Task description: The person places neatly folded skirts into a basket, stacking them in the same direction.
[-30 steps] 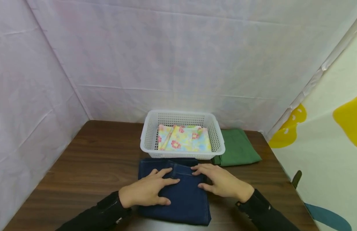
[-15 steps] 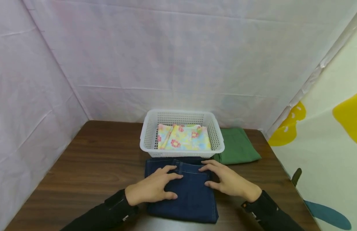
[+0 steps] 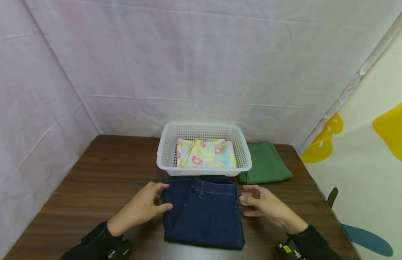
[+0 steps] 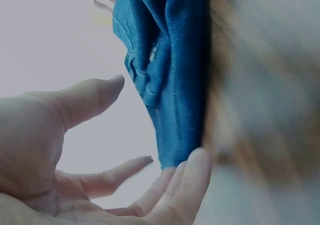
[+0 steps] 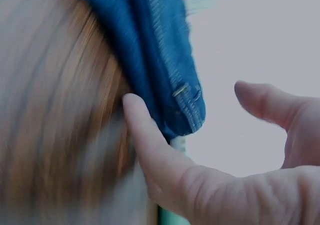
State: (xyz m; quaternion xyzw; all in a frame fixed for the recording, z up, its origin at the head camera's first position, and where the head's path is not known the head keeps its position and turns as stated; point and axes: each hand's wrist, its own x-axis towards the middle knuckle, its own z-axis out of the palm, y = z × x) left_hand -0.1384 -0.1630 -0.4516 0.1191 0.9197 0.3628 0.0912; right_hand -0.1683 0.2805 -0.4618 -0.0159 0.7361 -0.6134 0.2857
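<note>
Folded jeans (image 3: 207, 216) lie on the surface (image 3: 116, 173) between left grip (image 3: 140, 207) and right grip (image 3: 269, 207). Both spread, nothing held, fingers by the jeans' side edges; neither clearly nearer.

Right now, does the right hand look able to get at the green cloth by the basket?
Likely yes: the right hand, beside the folded jeans, grips nothing, and the green cloth lies just ahead with nothing seen on top; only the white basket overlaps its left edge.
</note>
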